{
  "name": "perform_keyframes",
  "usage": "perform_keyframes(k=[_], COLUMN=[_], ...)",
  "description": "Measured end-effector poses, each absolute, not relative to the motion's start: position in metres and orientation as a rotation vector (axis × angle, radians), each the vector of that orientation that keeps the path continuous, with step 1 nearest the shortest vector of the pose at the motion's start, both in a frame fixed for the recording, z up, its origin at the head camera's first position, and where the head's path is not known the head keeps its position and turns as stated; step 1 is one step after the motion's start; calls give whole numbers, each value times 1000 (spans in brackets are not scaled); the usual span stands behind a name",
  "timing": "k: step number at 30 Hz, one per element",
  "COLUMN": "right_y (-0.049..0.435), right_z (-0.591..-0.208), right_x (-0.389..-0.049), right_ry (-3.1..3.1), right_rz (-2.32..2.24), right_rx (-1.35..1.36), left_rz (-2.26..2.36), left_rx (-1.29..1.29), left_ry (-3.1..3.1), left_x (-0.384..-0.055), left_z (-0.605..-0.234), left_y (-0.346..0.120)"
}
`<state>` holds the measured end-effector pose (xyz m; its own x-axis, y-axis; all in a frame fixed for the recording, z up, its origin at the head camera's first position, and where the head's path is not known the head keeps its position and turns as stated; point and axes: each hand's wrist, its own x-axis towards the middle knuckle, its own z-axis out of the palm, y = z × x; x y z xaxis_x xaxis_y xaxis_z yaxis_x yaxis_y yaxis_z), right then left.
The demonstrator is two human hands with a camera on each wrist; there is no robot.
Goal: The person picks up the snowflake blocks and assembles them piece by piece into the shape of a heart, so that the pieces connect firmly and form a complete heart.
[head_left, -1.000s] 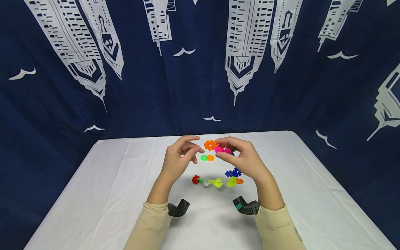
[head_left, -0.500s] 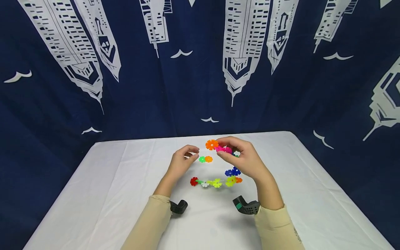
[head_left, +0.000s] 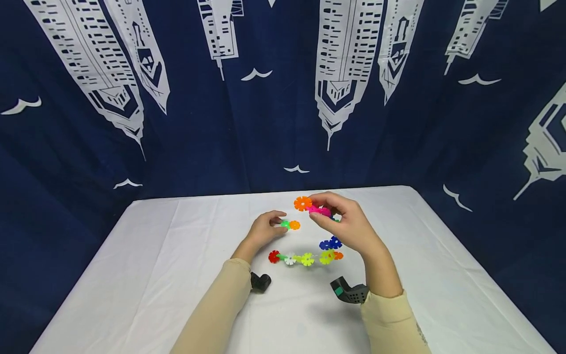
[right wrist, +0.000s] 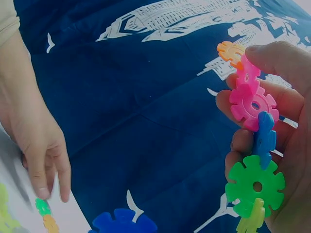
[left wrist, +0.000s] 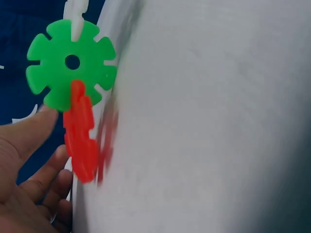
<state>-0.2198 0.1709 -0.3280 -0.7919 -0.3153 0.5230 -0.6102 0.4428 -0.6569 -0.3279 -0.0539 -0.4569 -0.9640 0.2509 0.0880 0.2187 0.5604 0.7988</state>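
Observation:
My right hand [head_left: 342, 219] pinches a pink flower-shaped linking disc [right wrist: 252, 104] in a chain of colored discs. An orange disc [head_left: 302, 203] forms the chain's upper end. Below the pink ones come a blue disc [right wrist: 265, 138] and a green disc [right wrist: 256, 184]. My left hand [head_left: 264, 230] reaches over the table, thumb and fingers apart around a joined pair, a green disc [head_left: 285, 224] and an orange disc [head_left: 295, 224]. Whether it touches them is unclear. In the left wrist view, another green disc [left wrist: 92, 68] and a red disc [left wrist: 80, 136] are linked near the camera.
Nearer me hang or lie more linked discs: red [head_left: 274, 256], white [head_left: 290, 259], yellow [head_left: 307, 259] and dark blue [head_left: 330, 243]. A white cloth [head_left: 146, 270] covers the table, and a navy printed curtain [head_left: 199, 137] stands behind it.
My left hand has drawn away from the orange end disc, then moved down and rightward to the green and orange pair. My right hand keeps its hold with little movement.

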Motion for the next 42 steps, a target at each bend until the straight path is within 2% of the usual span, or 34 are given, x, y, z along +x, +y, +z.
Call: perform_keyframes(k=[8,13,32,42], right_y=[177,176,174,173], right_z=[-328,-329,-331,-333], right_x=[-223,-222,-223,-224], right_ry=[-2401,-2412,-2440,-2438], right_rz=[1273,1271,1288,1258], right_rx=[738,732,721,756], left_rz=[989,925,1477,2094], left_rx=[355,285,213,109], left_ry=[2927,2954,2798,2419], left_x=[-332,-331,-326,-301], left_z=[-453,-453,-466,-441], left_y=[-46,-42,-63,-85])
